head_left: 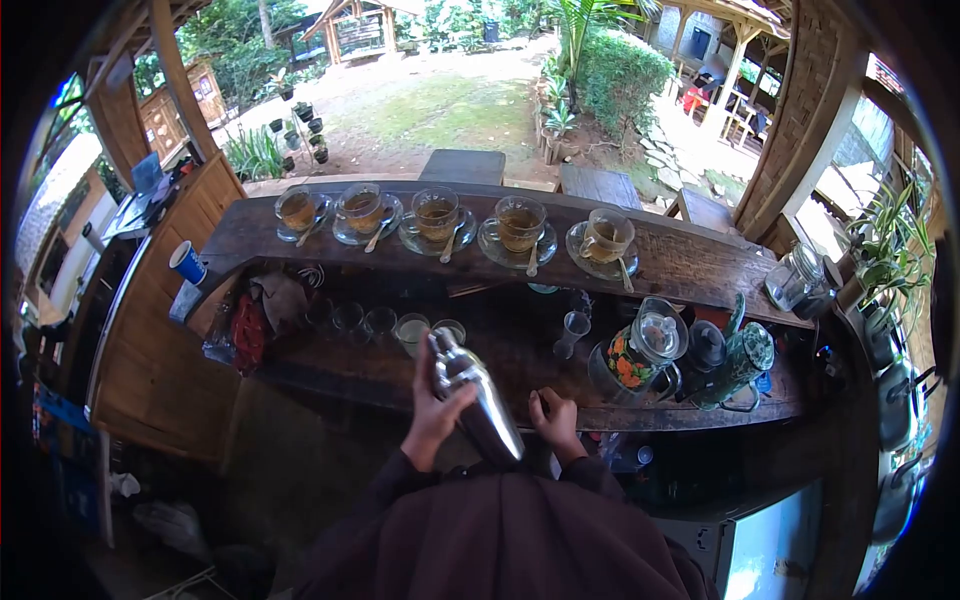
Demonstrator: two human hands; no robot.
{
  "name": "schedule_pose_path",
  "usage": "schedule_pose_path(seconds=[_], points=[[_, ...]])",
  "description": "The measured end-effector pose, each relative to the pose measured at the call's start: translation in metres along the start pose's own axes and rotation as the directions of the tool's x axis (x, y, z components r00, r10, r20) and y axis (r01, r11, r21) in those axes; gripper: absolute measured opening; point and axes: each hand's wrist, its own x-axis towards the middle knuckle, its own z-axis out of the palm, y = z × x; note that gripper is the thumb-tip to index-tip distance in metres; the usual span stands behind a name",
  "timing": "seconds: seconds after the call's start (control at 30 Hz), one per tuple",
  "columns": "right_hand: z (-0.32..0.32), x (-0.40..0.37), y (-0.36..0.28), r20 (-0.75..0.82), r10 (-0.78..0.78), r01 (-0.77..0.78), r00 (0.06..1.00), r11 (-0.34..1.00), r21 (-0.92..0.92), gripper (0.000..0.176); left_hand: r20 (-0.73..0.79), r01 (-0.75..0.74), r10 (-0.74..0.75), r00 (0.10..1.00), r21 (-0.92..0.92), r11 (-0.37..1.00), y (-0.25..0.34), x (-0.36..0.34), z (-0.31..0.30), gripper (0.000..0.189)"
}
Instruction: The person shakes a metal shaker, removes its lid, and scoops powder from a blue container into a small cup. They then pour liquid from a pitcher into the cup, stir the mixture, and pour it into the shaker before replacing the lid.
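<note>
My left hand [432, 415] is wrapped round a shiny metal cocktail shaker [490, 418], which tilts with its capped top toward the upper left. Its base hangs close in front of my body. To the right of it, my right hand [558, 420] is closed at the front edge of the lower counter [500, 385]; what its fingers hold, if anything, is hidden. Just beyond the shaker's top stand a glass with pale contents [409, 332] and another glass, partly covered by the shaker. A small hourglass-shaped glass [571, 334] stands further right.
Several glass cups of amber drink, including one [436, 214], stand on saucers with spoons along the upper counter [690, 250]. A flowered glass pitcher [627, 365] and a green speckled pot [748, 358] are at right. A blue paper cup [186, 262] stands at left.
</note>
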Motion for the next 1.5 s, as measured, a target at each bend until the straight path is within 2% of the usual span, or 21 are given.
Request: schedule_pose_path(seconds=[0.07,0.13,0.27,0.37,0.47,0.57,0.67,0.8,0.9,0.93,1.0,1.07,1.13,1.17,1.27,1.4,1.47,1.5], points=[[0.000,0.000,0.001,0.033,0.013,-0.012,0.999,0.999,-0.030,0.021,0.072,0.049,-0.052,0.996,0.031,0.998,-0.021,-0.013,0.005,0.099],[0.002,0.001,0.000,0.014,-0.001,0.001,1.000,1.000,-0.013,0.022,0.080,0.057,-0.060,0.995,0.050,0.997,-0.013,-0.010,0.012,0.100],[0.002,-0.001,-0.001,-0.003,0.022,-0.022,1.000,0.999,0.029,0.024,0.041,-0.066,0.067,0.997,-0.027,0.997,0.018,0.014,0.007,0.100],[0.002,-0.001,0.000,0.016,0.022,-0.022,1.000,1.000,0.018,0.023,0.011,-0.131,0.131,0.991,0.018,0.991,0.025,0.017,0.004,0.101],[0.001,-0.001,0.002,0.045,0.022,-0.021,0.999,1.000,-0.015,0.021,0.083,-0.022,0.019,0.996,0.034,0.999,0.000,0.003,0.003,0.103],[0.003,-0.002,0.007,0.033,0.016,-0.016,0.999,1.000,0.009,0.020,0.152,0.023,-0.039,0.988,0.105,0.994,-0.021,-0.010,0.007,0.106],[0.004,-0.003,0.009,0.028,0.018,-0.019,0.999,0.999,0.029,0.020,0.119,0.033,-0.032,0.992,-0.006,0.999,-0.010,-0.002,0.005,0.105],[0.002,-0.001,0.003,0.035,0.015,-0.016,0.999,0.999,0.038,0.020,0.043,-0.094,0.094,0.995,-0.009,0.996,0.014,0.015,0.004,0.104],[0.000,0.000,0.001,0.050,0.031,-0.032,0.998,0.999,0.008,0.020,0.093,0.012,-0.009,0.996,-0.033,0.999,0.007,0.005,0.015,0.102],[0.001,-0.001,0.001,0.032,0.010,-0.010,0.999,1.000,0.011,0.020,0.151,-0.001,0.004,0.989,-0.024,1.000,-0.003,0.000,0.017,0.103],[0.001,0.000,0.002,0.014,-0.012,0.012,1.000,1.000,0.009,0.020,0.175,-0.006,-0.006,0.985,0.067,0.998,-0.012,-0.008,0.022,0.104],[0.001,0.000,0.002,0.011,0.002,-0.002,1.000,1.000,-0.009,0.019,0.160,0.018,-0.027,0.987,0.062,0.998,-0.010,-0.006,0.019,0.106],[-0.001,0.000,-0.002,0.016,0.010,-0.010,1.000,1.000,0.011,0.021,0.088,-0.015,0.022,0.996,-0.072,0.997,-0.001,0.005,0.009,0.103],[-0.001,0.000,-0.004,0.019,0.013,-0.013,1.000,0.999,0.034,0.022,0.059,-0.062,0.063,0.996,-0.008,0.998,0.011,0.009,0.005,0.102],[0.000,0.000,-0.001,0.019,0.001,-0.001,1.000,1.000,0.027,0.023,-0.015,-0.126,0.126,0.992,-0.004,0.992,0.028,0.015,0.000,0.099],[0.001,0.000,-0.001,0.018,-0.004,0.003,1.000,0.999,0.033,0.022,0.096,0.013,-0.011,0.995,-0.019,1.000,-0.001,-0.006,0.002,0.101],[0.001,0.000,0.003,0.035,-0.015,0.015,0.999,1.000,-0.009,0.021,0.153,-0.078,0.054,0.987,0.158,0.984,-0.023,-0.014,0.005,0.103],[0.001,0.000,0.003,0.035,-0.016,0.016,0.999,1.000,-0.011,0.021,0.166,-0.043,0.020,0.986,0.137,0.990,-0.022,-0.015,0.008,0.104]])
